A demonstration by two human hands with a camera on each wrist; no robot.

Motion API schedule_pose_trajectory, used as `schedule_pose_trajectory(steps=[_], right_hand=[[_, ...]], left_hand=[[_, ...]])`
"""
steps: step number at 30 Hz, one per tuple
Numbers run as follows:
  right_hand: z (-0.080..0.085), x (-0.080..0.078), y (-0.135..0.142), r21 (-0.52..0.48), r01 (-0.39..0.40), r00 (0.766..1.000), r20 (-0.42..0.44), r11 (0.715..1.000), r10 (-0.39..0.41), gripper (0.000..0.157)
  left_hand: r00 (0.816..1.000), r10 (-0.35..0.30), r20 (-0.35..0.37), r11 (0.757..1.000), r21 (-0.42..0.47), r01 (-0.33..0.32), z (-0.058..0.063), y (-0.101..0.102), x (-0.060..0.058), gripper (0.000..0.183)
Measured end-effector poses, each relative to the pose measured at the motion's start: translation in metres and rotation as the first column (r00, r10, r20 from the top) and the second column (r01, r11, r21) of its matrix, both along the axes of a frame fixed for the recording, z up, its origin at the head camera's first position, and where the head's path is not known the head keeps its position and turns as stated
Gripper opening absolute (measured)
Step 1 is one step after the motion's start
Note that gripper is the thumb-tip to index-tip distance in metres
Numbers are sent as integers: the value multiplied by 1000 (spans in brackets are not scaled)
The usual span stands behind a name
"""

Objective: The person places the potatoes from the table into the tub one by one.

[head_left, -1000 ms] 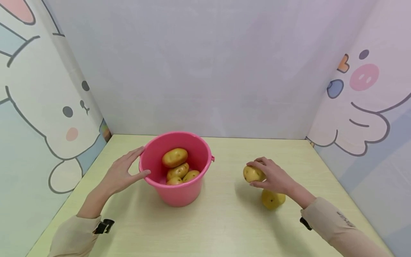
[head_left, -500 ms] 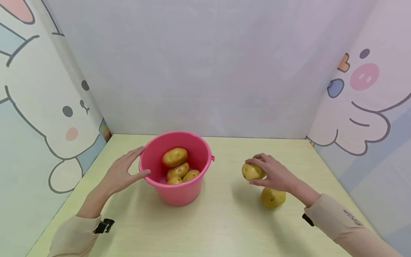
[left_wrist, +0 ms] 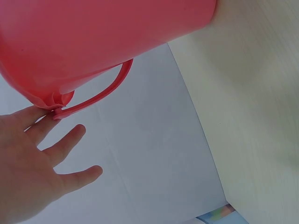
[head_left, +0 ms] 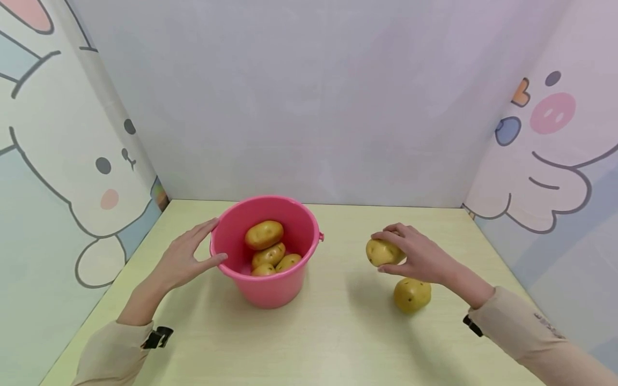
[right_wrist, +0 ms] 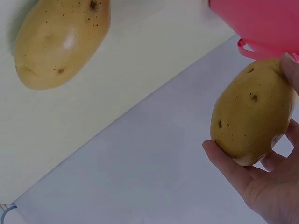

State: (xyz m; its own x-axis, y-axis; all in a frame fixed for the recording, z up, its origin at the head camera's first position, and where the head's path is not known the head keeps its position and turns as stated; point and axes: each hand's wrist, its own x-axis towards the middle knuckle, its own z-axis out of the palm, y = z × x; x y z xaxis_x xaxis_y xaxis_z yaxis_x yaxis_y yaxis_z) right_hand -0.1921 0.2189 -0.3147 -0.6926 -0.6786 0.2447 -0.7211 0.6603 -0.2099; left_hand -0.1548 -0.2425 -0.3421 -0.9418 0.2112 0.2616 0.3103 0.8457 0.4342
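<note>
A pink bucket [head_left: 272, 289] stands left of centre with several potatoes [head_left: 264, 235] piled inside. My left hand [head_left: 185, 257] rests at its left rim, fingers spread and fairly straight; in the left wrist view the fingertips [left_wrist: 78, 130] extend by the handle hinge. In my right hand [head_left: 420, 254] is a yellow potato [head_left: 383, 252], pinched between thumb and fingers above the table. The right wrist view shows this potato [right_wrist: 252, 112] from close by. A second potato [head_left: 412, 295] lies on the table just below that hand.
The pale wood table [head_left: 328, 343] meets a light grey cloth [head_left: 309, 107] at its back edge. Cartoon-printed panels flank it, with a rabbit [head_left: 72, 161] on the left and a pig [head_left: 550, 150] on the right. The bucket's handle [left_wrist: 103, 95] hangs down its outside.
My right hand has lifted its potato slightly, away from the one on the table, which now shows more fully. The left hand and bucket have stayed put.
</note>
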Motion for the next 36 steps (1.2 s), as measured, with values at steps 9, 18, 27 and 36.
schedule_pose_trajectory(steps=[9, 18, 27, 36], right_hand=[[18, -1, -2, 13, -4, 1000, -16, 1000, 4, 57], [37, -3, -7, 17, -31, 998, -63, 999, 32, 56], [55, -4, -15, 50, -23, 997, -76, 998, 27, 56], [72, -3, -28, 63, -42, 996, -78, 997, 47, 58]], left_hand=[[1000, -3, -3, 1000, 2, 3, 0, 0, 0, 79], [1000, -4, -15, 1000, 8, 4, -3, -1, -1, 79], [1000, -1, -5, 1000, 9, 1, -2, -1, -1, 80], [1000, -3, 8, 1000, 11, 3, -1, -1, -1, 79]])
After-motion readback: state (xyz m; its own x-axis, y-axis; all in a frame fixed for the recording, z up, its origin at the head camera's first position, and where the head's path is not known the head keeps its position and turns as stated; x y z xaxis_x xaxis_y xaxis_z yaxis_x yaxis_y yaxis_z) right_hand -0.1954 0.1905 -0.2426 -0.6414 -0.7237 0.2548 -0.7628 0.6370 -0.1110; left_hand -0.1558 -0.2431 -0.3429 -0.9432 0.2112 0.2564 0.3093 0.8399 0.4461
